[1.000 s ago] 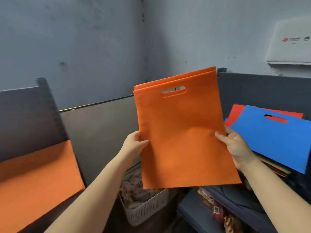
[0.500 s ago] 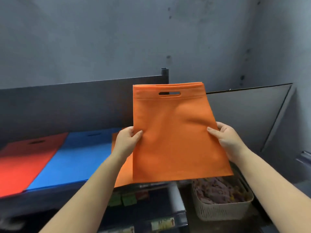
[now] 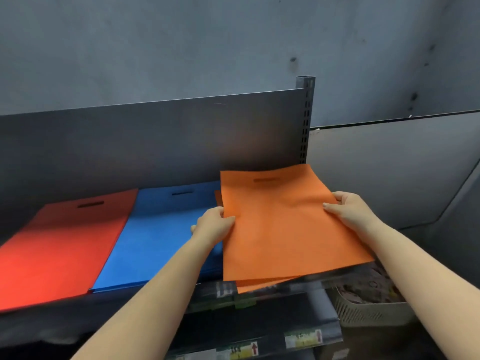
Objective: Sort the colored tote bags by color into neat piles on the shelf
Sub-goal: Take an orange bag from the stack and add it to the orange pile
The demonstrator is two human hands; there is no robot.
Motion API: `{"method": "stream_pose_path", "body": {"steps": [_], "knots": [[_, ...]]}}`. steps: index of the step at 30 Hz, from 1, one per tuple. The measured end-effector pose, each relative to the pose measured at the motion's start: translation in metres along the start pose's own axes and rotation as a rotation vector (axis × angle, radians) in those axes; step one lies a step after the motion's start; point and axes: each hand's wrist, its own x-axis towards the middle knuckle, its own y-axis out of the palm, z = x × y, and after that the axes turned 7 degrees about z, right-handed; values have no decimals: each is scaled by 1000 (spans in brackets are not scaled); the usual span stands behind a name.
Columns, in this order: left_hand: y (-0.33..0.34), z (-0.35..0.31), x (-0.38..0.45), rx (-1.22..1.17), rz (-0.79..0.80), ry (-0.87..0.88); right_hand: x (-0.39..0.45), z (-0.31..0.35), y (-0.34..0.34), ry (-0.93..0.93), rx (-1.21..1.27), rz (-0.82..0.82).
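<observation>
An orange tote bag (image 3: pixel 283 224) lies nearly flat over an orange pile (image 3: pixel 259 284) at the right end of the dark shelf (image 3: pixel 155 294). My left hand (image 3: pixel 213 224) pinches its left edge and my right hand (image 3: pixel 348 209) pinches its right edge. Left of it lies a blue pile (image 3: pixel 161 235), and a red pile (image 3: pixel 59 248) sits at the far left. Each pile's top bag shows a slot handle toward the back panel.
The shelf's grey back panel (image 3: pixel 155 141) ends at a slotted upright post (image 3: pixel 305 113). A pale plastic basket (image 3: pixel 368 310) with wrapped goods stands on the floor at lower right. Lower shelves with labels run below. A grey board (image 3: pixel 389 165) leans against the wall at right.
I turned from the mixed stack toward the sorted shelf. The orange bag went from upright in both hands down to lying over the orange pile.
</observation>
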Motion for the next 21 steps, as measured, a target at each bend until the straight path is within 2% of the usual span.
{"method": "stream_pose_path", "body": {"steps": [7,12,16,19,21], "knots": [[3,-9,22,-176,-18,116,16,-5,0,9,-125,-4],[5,-12,40,-84,-31,111,31,-5,-3,18,-281,3],[8,-7,40,107,-92,74,37,-3,-5,50,-491,-8],[6,-9,32,483,-156,58,35,3,-1,106,-764,-32],[3,-13,29,692,-208,62,31,8,2,78,-1009,-58]]}}
